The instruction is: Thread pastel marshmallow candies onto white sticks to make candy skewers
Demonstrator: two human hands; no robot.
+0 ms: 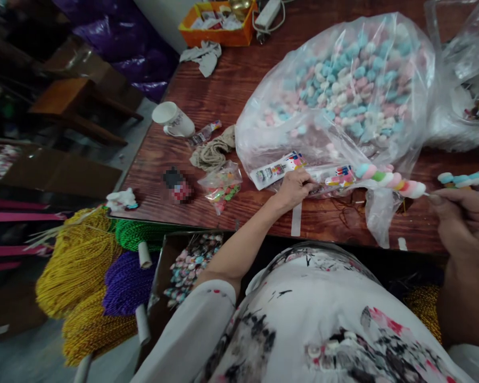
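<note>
My left hand (293,189) rests on the wooden table (223,96), fingers pinched on the open end of a narrow clear printed wrapper (335,178). A twisted pastel marshmallow stick (389,179) lies with one end inside that wrapper. My right hand (463,215) is closed on the thin stick end of that candy at the right. Another twisted marshmallow skewer (469,180) lies just above my right hand. A large clear bag of pastel marshmallows (343,80) sits behind both hands.
A white mug (173,119), a small candy packet (221,186), a beige cloth (213,151) and printed wrappers (277,169) lie on the table. An orange box (219,24) stands at the back. Yellow, green and purple cord bundles (88,276) and a carton of wrapped candies (189,266) sit below the edge.
</note>
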